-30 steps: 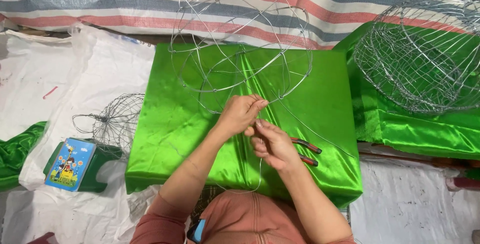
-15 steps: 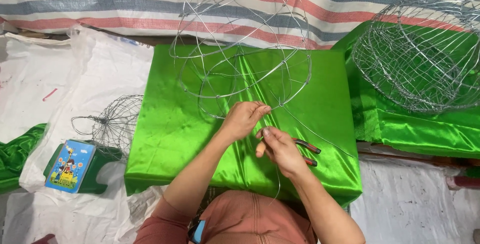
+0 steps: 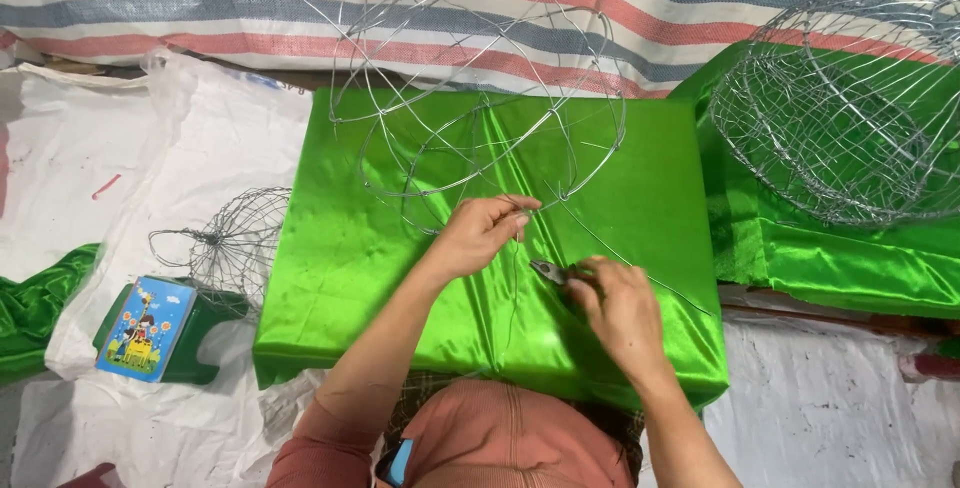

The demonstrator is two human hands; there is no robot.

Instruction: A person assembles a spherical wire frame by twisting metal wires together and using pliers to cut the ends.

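Observation:
A frame of bent silver wire loops [image 3: 480,78] stands on a block covered in bright green satin [image 3: 340,248]. My left hand [image 3: 482,232] pinches a thin wire strand at the frame's near edge, fingers closed on it. My right hand [image 3: 618,310] sits lower and to the right, gripping small pliers [image 3: 552,271] whose jaws point left toward the strand hanging below my left hand. A loose straight wire runs from the frame past my right hand.
A dense wire basket [image 3: 850,98] rests on green cloth at the right. A small wire cage [image 3: 225,243] and a blue picture booklet [image 3: 145,328] on a green stool lie at the left. White sacking covers the floor; a striped tarp lies behind.
My right hand has moved down and to the right with the pliers, turning their jaws toward the strand. My left hand has stayed at the frame's near edge.

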